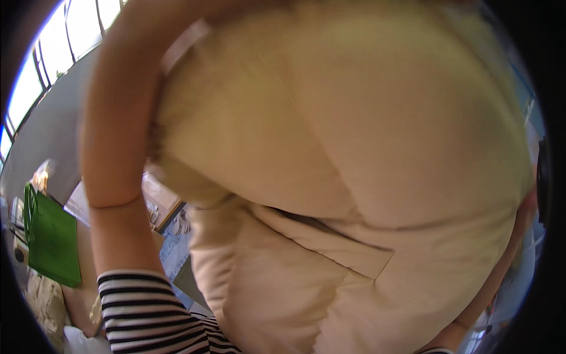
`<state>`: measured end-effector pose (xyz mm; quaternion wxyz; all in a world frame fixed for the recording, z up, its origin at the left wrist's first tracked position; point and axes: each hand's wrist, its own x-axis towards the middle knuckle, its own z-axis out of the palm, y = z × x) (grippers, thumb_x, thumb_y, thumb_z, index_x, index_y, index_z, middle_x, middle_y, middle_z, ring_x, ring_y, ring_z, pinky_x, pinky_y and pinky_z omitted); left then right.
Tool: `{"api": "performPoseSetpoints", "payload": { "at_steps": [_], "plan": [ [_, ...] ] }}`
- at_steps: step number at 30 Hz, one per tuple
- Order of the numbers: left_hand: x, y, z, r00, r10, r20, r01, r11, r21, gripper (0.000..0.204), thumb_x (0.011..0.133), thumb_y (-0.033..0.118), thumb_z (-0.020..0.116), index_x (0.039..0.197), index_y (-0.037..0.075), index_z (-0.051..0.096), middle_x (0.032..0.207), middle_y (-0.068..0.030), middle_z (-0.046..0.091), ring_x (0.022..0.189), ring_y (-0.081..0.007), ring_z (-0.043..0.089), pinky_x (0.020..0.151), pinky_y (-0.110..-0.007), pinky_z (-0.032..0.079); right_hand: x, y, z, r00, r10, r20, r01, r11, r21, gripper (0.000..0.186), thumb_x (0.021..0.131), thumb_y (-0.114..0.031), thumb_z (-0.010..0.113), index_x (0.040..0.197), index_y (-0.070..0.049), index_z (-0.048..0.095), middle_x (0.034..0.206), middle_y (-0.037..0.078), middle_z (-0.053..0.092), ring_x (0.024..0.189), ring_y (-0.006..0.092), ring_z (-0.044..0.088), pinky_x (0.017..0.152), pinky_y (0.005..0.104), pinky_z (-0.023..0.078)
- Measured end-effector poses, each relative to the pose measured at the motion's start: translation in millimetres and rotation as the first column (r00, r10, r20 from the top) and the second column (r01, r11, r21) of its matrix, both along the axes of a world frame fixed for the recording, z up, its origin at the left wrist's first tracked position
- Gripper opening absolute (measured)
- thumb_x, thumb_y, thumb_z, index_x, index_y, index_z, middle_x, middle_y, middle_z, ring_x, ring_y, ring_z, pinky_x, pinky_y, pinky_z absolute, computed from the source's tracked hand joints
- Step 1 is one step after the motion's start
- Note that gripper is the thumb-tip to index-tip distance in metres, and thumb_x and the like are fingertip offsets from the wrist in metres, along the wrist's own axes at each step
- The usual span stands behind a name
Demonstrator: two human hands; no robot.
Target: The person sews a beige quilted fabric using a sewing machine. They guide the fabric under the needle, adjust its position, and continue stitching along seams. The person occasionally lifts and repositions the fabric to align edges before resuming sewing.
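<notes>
Beige padded garment fills centre; left forearm at 9 o'clock, right forearm at 4, probably spread to support its bulk; left hand unseen, right hand blurred at 3; opening and hold cannot be told for either

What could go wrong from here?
1. The raised beige padded garment fills most of the view, so it may hide whatever lies behind it.
2. The green bag appears just left of the left arm; an outward swing might knock it.
3. Neither hand's grip is visible, so a slip could go unnoticed.
</notes>
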<state>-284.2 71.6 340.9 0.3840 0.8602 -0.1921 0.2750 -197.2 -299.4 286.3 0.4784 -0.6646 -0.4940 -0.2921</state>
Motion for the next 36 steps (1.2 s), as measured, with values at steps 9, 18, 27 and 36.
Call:
{"api": "performPoseSetpoints", "payload": {
  "at_steps": [9,18,27,36],
  "plan": [
    [100.6,-62.5,-41.1,0.974,-0.199,-0.110,0.226,0.901,0.370,0.036,0.091,0.038,0.069,0.082,0.004,0.063,0.063,0.0020,0.051,0.059,-0.0075,0.046,0.053,-0.029,0.038,13.0,18.7,-43.0,0.692,-0.650,0.313,0.710,0.536,-0.456,0.017,0.089,-0.010,0.066,0.103,-0.002,0.065,0.104,0.009,0.064,0.105,0.0250,0.061,0.093,0.0353,0.046],
    [182.5,-81.0,-132.8,0.866,-0.200,-0.458,0.358,0.888,0.288,0.033,0.090,0.035,0.073,0.081,0.006,0.062,0.064,0.0045,0.048,0.062,-0.0060,0.041,0.056,-0.029,0.038,-37.3,19.3,-237.2,0.989,0.148,0.009,-0.052,0.401,-0.915,0.042,0.096,-0.049,0.054,0.076,-0.014,0.066,0.078,0.002,0.064,0.089,0.0204,0.062,0.096,0.0414,0.040],
    [178.5,-105.7,-197.3,0.518,-0.472,-0.714,0.507,0.841,-0.188,0.020,0.098,0.025,0.065,0.095,0.004,0.067,0.078,0.0046,0.057,0.076,-0.0028,0.047,0.069,-0.022,0.041,-18.6,-59.2,-205.9,0.787,-0.413,-0.459,0.231,0.886,-0.403,0.014,0.091,-0.015,0.070,0.086,-0.003,0.065,0.082,0.004,0.067,0.079,0.0185,0.065,0.072,0.0300,0.050],
    [146.3,-106.0,-163.2,0.625,-0.380,-0.682,0.542,0.840,0.029,0.017,0.090,0.011,0.072,0.102,0.001,0.065,0.091,-0.0045,0.064,0.085,-0.0108,0.058,0.074,-0.029,0.048,42.4,-6.9,-136.1,0.751,-0.175,-0.637,-0.107,0.919,-0.379,0.030,0.094,-0.032,0.070,0.091,-0.002,0.069,0.076,0.003,0.059,0.076,0.0116,0.053,0.071,0.0281,0.044]
  ]
}}
